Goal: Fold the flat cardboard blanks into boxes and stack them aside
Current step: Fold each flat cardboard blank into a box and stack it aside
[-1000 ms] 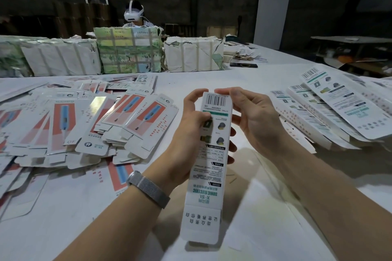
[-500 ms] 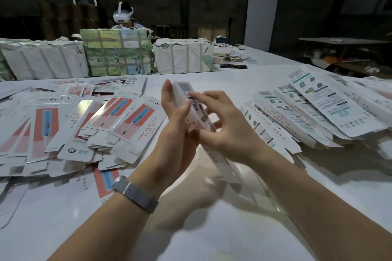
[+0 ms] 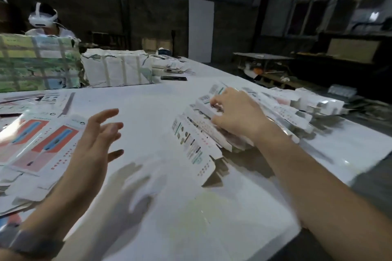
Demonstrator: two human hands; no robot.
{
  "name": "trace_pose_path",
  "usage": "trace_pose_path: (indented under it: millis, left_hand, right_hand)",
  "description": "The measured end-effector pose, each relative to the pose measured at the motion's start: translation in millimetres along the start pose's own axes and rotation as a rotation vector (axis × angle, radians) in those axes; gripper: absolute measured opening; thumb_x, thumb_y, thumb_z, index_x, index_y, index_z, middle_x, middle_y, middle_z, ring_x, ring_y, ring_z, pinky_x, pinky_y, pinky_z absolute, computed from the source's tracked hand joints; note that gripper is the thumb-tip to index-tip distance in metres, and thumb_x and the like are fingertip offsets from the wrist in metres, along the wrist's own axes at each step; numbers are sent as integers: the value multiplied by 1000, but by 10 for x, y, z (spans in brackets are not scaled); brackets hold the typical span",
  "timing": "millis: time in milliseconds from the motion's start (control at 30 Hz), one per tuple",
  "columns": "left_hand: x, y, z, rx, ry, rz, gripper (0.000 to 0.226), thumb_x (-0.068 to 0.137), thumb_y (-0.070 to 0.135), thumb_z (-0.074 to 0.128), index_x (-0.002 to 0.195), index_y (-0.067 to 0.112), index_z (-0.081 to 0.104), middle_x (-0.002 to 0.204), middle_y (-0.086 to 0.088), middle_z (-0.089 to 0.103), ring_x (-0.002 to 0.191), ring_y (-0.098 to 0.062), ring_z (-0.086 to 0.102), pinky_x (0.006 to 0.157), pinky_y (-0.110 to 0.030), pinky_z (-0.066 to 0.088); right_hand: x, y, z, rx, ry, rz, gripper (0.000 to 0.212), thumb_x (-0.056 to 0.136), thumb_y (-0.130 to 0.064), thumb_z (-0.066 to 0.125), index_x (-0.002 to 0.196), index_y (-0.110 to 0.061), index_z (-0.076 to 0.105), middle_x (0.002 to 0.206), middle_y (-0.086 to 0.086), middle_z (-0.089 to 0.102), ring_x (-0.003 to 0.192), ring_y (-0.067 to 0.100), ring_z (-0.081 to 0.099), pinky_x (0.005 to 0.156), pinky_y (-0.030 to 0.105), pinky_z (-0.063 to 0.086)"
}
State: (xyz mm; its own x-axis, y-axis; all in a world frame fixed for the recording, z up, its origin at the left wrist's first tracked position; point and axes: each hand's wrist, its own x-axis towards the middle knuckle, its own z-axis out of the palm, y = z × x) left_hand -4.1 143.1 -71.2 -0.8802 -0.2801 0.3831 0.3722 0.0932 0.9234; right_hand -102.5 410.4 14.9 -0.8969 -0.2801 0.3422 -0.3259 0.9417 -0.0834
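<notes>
box left hands | right hand (image 3: 235,116) now on folded stack (image 3: 275,110) | left hand (image 3: 95,140) freed

right hand (image 3: 235,114) on folded boxes (image 3: 265,116) | left hand (image 3: 95,144) spread, empty

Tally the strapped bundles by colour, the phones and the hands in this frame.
Green-patterned strapped bundle: 1
White strapped bundle: 1
Flat black phone: 1
Bare hands: 2, left hand free, right hand gripping a folded white box
Total: 5
</notes>
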Motion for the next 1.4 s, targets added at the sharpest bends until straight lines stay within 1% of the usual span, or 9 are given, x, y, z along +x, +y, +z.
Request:
trace_pose_path:
  millis: [200,367,567,667,833,1000,1100,1233,1400]
  left_hand:
    - [-40,-9,-16,219,-1,34,18,90,50,50,99,60,63,109,29,65,112,1,58,92,-43,49]
    - [-10,-66,-147,789,36,81,24,98,14,60,120,22,64,126,-10,63,116,-30,55,97,-45,41]
    - [-16,-50,-298,1417,-60,-167,55,96,52,49,147,36,35,151,-11,42,140,-38,29,116,-50,25]
    - [-45,-56,-379,1440,-89,-247,55,99,55,36,151,37,28,152,-10,42,140,-35,31,114,-48,30]
    - [-20,43,-415,1481,-74,-118,44,96,40,48,139,30,44,125,-3,65,114,-29,60,94,-39,49]
    - [48,73,-542,1561,-49,-205,57,88,40,60,142,32,42,134,-3,55,127,-30,46,101,-44,36]
    - [57,42,-555,1475,-13,-209,56,85,34,63,137,27,45,123,-9,58,115,-35,49,88,-41,39]
    - [65,35,-555,1490,82,-232,63,84,31,68,141,32,40,140,-12,42,123,-43,40,99,-47,37]
    - [77,62,-657,1332,154,-242,82,75,34,85,142,30,37,133,-13,40,123,-42,41,90,-49,46]
  right_hand:
    - [103,245,176,-246,23,61,43,91,-56,56,128,-34,59,132,4,47,121,29,40,97,45,38]
    - [71,47,113,-68,103,16,42,97,-57,45,129,-35,61,129,0,51,122,25,40,99,44,38]
    - [-171,-778,240,393,98,-256,25,95,-44,56,110,-30,71,100,-9,54,109,17,48,90,38,44]
    - [-210,-1187,416,457,28,-358,24,95,-42,57,109,-29,71,100,-10,54,107,16,49,91,37,44]
    - [-205,-1542,685,533,5,-414,20,94,-36,59,106,-26,72,97,-7,59,97,16,52,89,38,47]
    - [-248,-1467,891,651,-42,-373,13,92,-27,64,100,-26,74,93,-9,62,92,15,56,90,37,46]
    - [-244,-1415,889,742,-14,-361,11,90,-22,66,98,-24,75,91,-8,65,88,16,60,88,35,47]
    - [-249,-1383,886,805,-18,-344,11,90,-19,67,96,-24,75,90,-8,66,85,14,61,81,28,46]
    - [-245,-1370,892,855,-42,-311,11,90,-18,66,96,-24,75,90,-7,67,82,14,61,81,27,47]
